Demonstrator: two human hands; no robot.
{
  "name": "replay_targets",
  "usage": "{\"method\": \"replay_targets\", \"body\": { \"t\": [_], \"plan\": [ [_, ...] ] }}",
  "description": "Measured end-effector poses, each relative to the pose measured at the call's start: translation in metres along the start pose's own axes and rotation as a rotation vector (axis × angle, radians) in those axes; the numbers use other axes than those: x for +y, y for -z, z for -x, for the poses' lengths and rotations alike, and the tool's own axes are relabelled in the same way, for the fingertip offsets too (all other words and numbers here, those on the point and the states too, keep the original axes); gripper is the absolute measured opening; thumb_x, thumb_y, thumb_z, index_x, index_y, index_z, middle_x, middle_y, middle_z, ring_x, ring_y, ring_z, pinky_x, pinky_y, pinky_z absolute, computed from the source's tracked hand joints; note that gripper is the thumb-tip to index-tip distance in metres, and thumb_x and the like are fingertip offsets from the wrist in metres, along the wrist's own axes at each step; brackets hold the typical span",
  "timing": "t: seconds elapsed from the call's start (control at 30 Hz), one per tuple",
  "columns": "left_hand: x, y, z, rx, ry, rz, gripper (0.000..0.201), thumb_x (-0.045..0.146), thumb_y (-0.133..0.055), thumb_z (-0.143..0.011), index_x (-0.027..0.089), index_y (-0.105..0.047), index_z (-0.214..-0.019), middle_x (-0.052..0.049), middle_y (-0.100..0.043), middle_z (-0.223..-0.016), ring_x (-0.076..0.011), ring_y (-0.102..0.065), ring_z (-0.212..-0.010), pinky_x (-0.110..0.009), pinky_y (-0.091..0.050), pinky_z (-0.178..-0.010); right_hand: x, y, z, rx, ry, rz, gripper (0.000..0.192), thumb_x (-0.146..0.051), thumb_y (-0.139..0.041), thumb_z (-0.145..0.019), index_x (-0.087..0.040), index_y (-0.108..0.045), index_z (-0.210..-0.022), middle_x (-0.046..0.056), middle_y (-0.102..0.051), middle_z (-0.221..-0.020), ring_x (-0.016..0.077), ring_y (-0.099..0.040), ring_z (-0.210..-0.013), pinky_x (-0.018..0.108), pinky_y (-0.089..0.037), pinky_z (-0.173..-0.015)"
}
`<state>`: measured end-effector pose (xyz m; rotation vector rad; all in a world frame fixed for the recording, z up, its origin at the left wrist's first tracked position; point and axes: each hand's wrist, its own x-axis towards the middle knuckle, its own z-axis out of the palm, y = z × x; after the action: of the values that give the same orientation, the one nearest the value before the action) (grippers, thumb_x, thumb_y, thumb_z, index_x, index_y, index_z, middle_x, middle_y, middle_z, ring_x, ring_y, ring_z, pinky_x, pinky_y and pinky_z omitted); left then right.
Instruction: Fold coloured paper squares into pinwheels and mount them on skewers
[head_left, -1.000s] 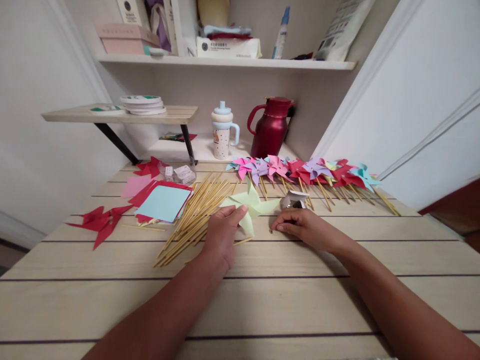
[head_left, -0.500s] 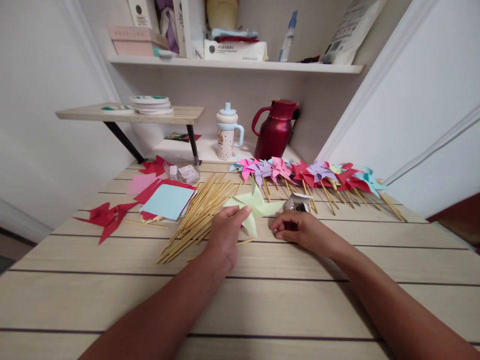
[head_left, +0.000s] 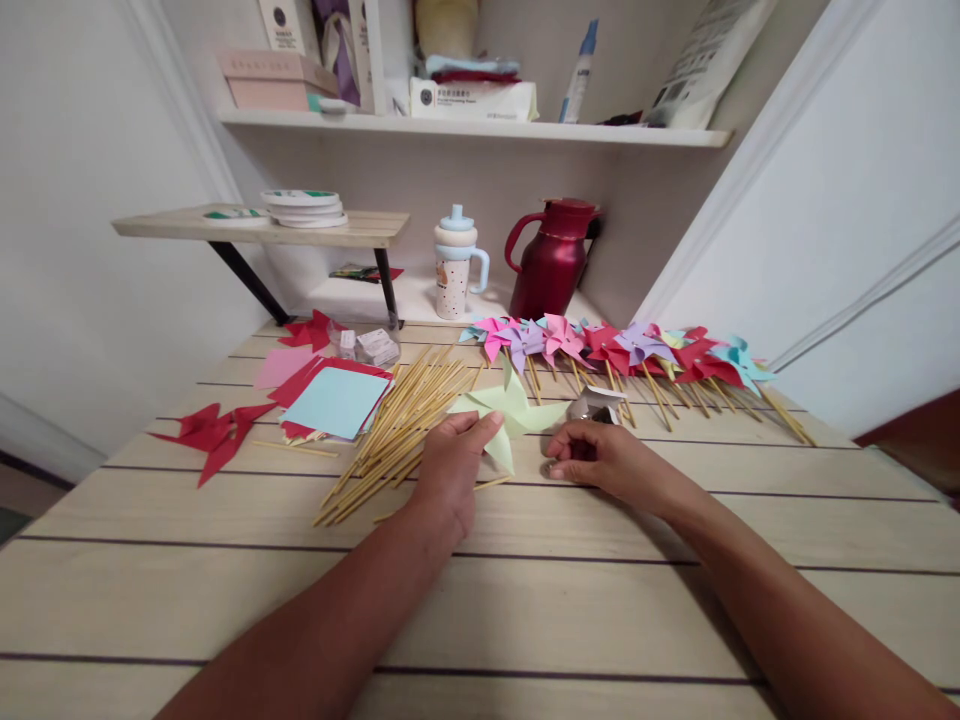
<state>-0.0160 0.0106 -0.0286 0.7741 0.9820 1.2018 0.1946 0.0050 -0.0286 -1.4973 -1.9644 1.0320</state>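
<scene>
Two hands were in view, a left hand (head_left: 450, 470) and a right hand (head_left: 600, 458). One pale green pinwheel (head_left: 510, 410) lay apart from the finished pinwheels (head_left: 615, 350), which stood in one overlapping row, too crowded to count exactly. One pile of sticks (head_left: 401, 415) held too many to count. There were one blue sheet (head_left: 334, 402), one pink sheet (head_left: 276, 366), and two red cutouts (head_left: 210, 435) (head_left: 307, 332). One small box (head_left: 596, 402), one red jug (head_left: 551, 260), one cup (head_left: 456, 265) and one spray bottle (head_left: 579, 75) completed the count.

Pale green pinwheel (head_left: 510, 412) — dark red jug (head_left: 553, 258), light blue paper (head_left: 334, 402), spotted cup (head_left: 454, 271)
</scene>
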Motion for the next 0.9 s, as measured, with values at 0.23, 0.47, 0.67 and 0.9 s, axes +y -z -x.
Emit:
{"method": "replay_targets", "body": {
  "t": [0.23,0.47,0.67,0.9],
  "plan": [
    [-0.0007,0.0,-0.0001,0.009,-0.001,0.003,0.027,0.038,-0.082,-0.063,0.015,-0.069,-0.072,-0.005,-0.07,-0.078,-0.0159,-0.06,-0.072,-0.029,-0.044,-0.07,-0.0011,-0.0035,-0.0013,0.002,0.031,0.05,0.011,-0.031,-0.066,-0.079,-0.02,-0.065,-0.079,-0.001,-0.059,-0.075,0.0147,-0.051,-0.068,0.028,-0.041,-0.064],
    [-0.0006,-0.0003,0.0002,0.004,-0.003,0.011,0.028,0.039,-0.082,-0.063,0.015,-0.07,-0.073,-0.005,-0.07,-0.078,-0.0162,-0.06,-0.072,-0.029,-0.044,-0.07,-0.0007,-0.0035,-0.0017,-0.015,0.063,0.055,0.012,-0.031,-0.065,-0.081,-0.02,-0.066,-0.076,0.0,-0.06,-0.075,0.0147,-0.051,-0.068,0.028,-0.041,-0.063],
    [-0.0024,0.0004,-0.0016,0.011,-0.008,0.014,0.029,0.039,-0.083,-0.061,0.016,-0.069,-0.07,-0.004,-0.068,-0.074,-0.0148,-0.057,-0.067,-0.028,-0.042,-0.066,0.0014,-0.0044,-0.0027,-0.015,0.076,0.071,0.011,-0.029,-0.064,-0.082,-0.02,-0.067,-0.077,0.0,-0.061,-0.075,0.0149,-0.052,-0.068,0.028,-0.042,-0.062],
    [-0.0033,0.0002,-0.0011,0.033,-0.041,-0.005,0.024,0.036,-0.08,-0.065,0.016,-0.068,-0.07,0.0,-0.064,-0.067,-0.0126,-0.054,-0.062,-0.026,-0.04,-0.064,-0.0023,-0.0092,-0.0043,0.058,0.105,0.121,0.014,-0.028,-0.061,-0.084,-0.021,-0.068,-0.075,0.002,-0.066,-0.075,0.0184,-0.057,-0.069,0.032,-0.042,-0.065]
  ]
}}
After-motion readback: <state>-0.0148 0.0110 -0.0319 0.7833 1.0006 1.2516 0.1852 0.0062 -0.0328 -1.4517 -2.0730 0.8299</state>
